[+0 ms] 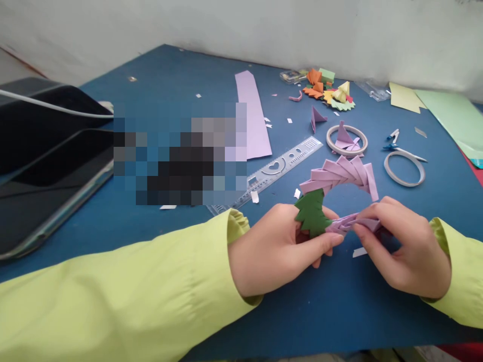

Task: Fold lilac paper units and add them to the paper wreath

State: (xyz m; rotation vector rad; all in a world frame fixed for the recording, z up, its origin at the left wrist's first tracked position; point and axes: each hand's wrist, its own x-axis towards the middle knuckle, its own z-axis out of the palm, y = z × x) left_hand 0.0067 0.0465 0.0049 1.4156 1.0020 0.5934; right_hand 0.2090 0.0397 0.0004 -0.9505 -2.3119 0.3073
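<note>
Between both hands is a curved folded-paper ring (335, 172), mostly lilac, with a green zigzag-edged section (311, 213) on its left. The ring has a gap on its right side. My left hand (281, 251) is closed on the lower left of it, the thumb lying along the lilac lower arm. With thumb and fingers, my right hand (409, 246) pinches the lilac end of that lower arm. A small white paper scrap (359, 252) lies under the right fingers. Just beyond the ring, a tape roll (347, 140) surrounds lilac folded pieces (343, 134).
A clear ruler (279, 168) and a lilac paper strip (253, 115) lie left of the ring. Another tape roll (404, 169) and a blue-and-white compass-like tool (396, 143) are at right. Farther back sit colourful folded papers (328, 90) and green paper (453, 115). A dark tablet (56, 186) stands left.
</note>
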